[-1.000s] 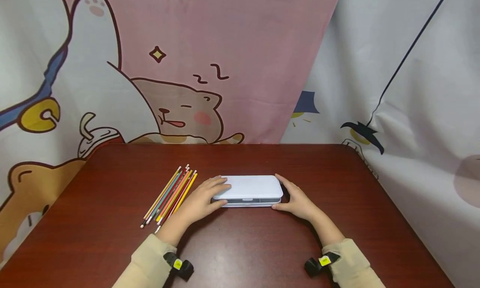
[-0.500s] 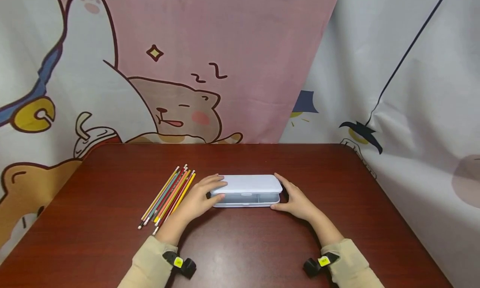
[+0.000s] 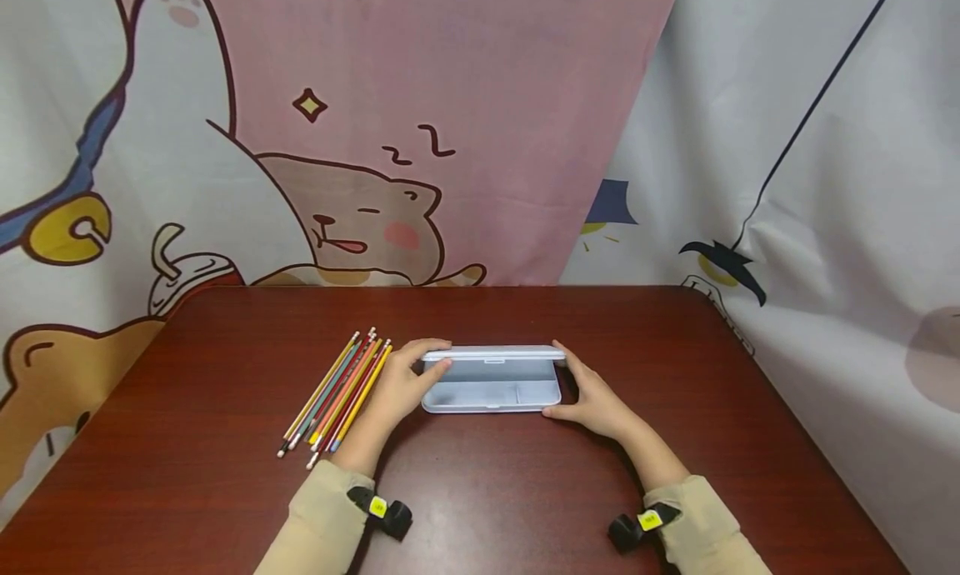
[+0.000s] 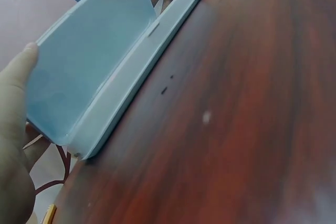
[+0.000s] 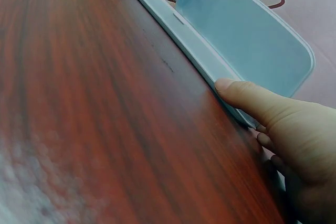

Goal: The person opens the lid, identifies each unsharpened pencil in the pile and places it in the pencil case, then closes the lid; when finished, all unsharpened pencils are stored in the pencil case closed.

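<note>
A white pencil case (image 3: 468,398) lies on the table with its lid (image 3: 491,354) raised to about upright. Its inside shows a small divider toward the right and no contents. My left hand (image 3: 399,385) holds the lid's left end, thumb on the front edge and fingers behind, as the left wrist view shows on the lid (image 4: 89,61). At the opposite end, my right hand (image 3: 592,402) grips the case, its thumb pressing the front rim in the right wrist view; that hand's other fingers (image 5: 273,153) are partly hidden. Several pencils (image 3: 345,392) lie beside my left hand.
The reddish-brown wooden table (image 3: 495,492) ends at a back edge just beyond the case. Behind it hangs a printed cartoon curtain (image 3: 517,142). The pencils form a slanted bundle left of the case, close to my left forearm.
The lid has swung from nearly closed to about upright, lifted by my left hand, which now has its thumb on the lid's front edge. My right hand has stayed in place on the case.
</note>
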{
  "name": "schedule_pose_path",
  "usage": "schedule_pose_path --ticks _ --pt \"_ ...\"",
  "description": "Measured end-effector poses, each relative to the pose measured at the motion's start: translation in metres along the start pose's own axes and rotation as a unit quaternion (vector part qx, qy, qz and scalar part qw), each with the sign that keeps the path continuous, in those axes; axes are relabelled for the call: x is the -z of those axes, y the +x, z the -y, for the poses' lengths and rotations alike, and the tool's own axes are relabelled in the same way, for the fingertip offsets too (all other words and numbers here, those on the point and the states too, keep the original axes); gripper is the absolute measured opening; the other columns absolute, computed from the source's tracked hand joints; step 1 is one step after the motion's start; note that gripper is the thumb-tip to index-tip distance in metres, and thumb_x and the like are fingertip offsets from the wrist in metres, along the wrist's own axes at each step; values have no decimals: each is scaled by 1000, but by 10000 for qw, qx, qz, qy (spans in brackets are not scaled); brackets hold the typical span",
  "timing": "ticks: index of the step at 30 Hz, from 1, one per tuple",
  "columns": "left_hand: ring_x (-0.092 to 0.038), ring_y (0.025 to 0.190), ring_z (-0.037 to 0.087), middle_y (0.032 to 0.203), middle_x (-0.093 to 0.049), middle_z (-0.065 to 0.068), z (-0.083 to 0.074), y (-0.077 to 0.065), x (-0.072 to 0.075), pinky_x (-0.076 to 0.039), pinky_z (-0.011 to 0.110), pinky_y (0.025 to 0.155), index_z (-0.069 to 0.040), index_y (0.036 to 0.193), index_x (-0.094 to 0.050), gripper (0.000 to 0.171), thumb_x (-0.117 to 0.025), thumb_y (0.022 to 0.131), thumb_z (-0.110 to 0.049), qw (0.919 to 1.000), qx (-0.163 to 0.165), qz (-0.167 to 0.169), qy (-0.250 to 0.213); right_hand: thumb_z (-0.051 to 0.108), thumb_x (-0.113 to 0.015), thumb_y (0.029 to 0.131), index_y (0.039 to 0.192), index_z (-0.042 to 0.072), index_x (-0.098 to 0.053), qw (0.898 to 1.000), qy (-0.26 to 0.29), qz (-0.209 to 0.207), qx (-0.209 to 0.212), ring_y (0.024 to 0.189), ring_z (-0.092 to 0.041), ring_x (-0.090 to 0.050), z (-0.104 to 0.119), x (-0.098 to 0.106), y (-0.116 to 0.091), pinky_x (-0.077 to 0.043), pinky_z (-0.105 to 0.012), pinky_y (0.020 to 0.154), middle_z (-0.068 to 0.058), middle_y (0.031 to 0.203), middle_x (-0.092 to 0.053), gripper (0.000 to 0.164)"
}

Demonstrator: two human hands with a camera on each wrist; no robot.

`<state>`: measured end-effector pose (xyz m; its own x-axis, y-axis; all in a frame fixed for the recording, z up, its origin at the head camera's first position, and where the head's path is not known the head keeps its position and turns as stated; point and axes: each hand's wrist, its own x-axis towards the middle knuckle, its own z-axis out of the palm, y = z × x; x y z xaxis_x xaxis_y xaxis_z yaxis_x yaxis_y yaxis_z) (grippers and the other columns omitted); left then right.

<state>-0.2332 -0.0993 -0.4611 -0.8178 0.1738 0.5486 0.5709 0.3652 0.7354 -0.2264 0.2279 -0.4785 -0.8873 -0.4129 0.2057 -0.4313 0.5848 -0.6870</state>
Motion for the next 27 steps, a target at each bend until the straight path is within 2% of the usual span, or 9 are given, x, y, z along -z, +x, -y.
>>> schedule_pose_path --ticks 2,5,9,12,17,22,24,27 --pt "-61 101 17 103 -69 2 0 2 -3 -48 36 86 -6 105 -72 22 -75 84 -12 9995 191 -217 -136 28 -86 70 152 6 -18 10000 45 -7 67 130 -35 -37 -1 0 0 -26 -56 104 -19 140 -45 108" --pt "-60 79 13 92 -69 0 1 6 -8 -49 30 69 -8 102 -72 19 -75 84 -14 9970 467 -490 -361 26 -86 70 151 4 -18 9999 83 3 94 130 -32 -38 -1 0 1 -25 -53 105 -17 138 -48 108" --pt "-45 57 16 82 -67 2 1 12 -14 -39 23 52 -7 98 -72 15 -75 84 -12 9921 703 -823 -635 28 -86 71 150 4 -19 10000 60 2 77 131 -31 -36 -2 -1 0 -25 -53 105 -16 138 -48 107" --pt "-47 59 18 85 -68 7 -10 16 -13 -38 22 54 -1 97 -71 15 -74 84 -8 9898 744 -990 -708 29 -86 71 152 6 -16 9999 20 -5 167 131 -31 -37 -3 -1 1 -25 -53 105 -16 138 -48 108" --pt "-54 74 18 89 -68 12 -34 22 -8 -43 24 64 4 96 -67 15 -70 86 -5 9875 933 -1033 -743 28 -85 72 154 10 -11 9996 67 -27 271 132 -30 -36 -5 -1 1 -24 -54 104 -14 138 -48 112" --pt "-57 79 16 91 -67 10 -13 29 -16 -46 24 70 1 97 -68 16 -71 87 -11 9780 1355 -1154 -1084 28 -86 72 155 13 -7 9996 174 18 242 134 -29 -34 -3 -1 1 -21 -54 106 -12 140 -47 115" --pt "-58 81 17 91 -67 10 -4 32 -20 -46 25 72 0 96 -68 17 -72 87 -14 9758 1427 -1228 -1111 28 -86 72 155 13 -7 9995 177 25 253 134 -29 -34 -3 -2 1 -21 -54 106 -12 140 -48 116" --pt "-58 80 17 89 -67 8 0 36 -23 -46 28 73 -1 95 -67 18 -72 87 -16 9756 1432 -1335 -998 27 -86 72 155 14 -6 9994 188 15 274 133 -29 -34 -3 -1 2 -21 -54 106 -11 139 -48 116"
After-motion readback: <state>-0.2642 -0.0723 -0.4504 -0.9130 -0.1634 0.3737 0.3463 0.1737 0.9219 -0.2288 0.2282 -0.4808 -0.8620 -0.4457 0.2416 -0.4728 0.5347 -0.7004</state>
